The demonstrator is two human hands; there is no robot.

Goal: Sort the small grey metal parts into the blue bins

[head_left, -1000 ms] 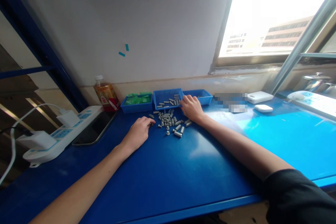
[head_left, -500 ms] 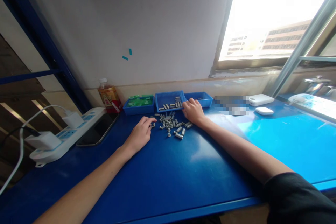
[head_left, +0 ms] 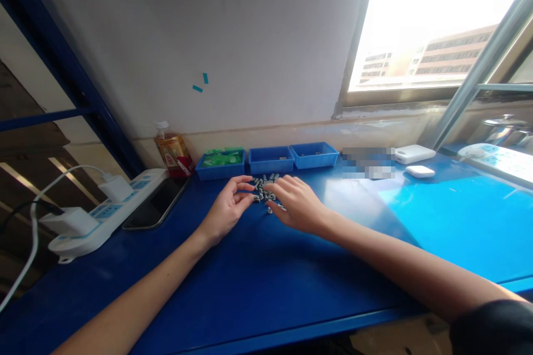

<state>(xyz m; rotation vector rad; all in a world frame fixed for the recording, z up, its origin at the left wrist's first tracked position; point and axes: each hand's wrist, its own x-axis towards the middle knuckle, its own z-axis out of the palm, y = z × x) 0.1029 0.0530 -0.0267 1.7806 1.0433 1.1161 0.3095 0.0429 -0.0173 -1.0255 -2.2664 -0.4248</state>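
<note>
loosely heaped lie small, silvery metal cylinders (head_left: 262,194). the bare left hand (head_left: 226,208) and bare right hand (head_left: 298,203) flank the heap, fingers bent; whether grasping any, i cannot tell.

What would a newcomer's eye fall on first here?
Probably the left hand and right hand, which meet at a pile of small metal parts on the blue table. Behind them stand three blue trays in a row, the leftmost holding green packets. The glaring window at upper right also stands out.
</note>
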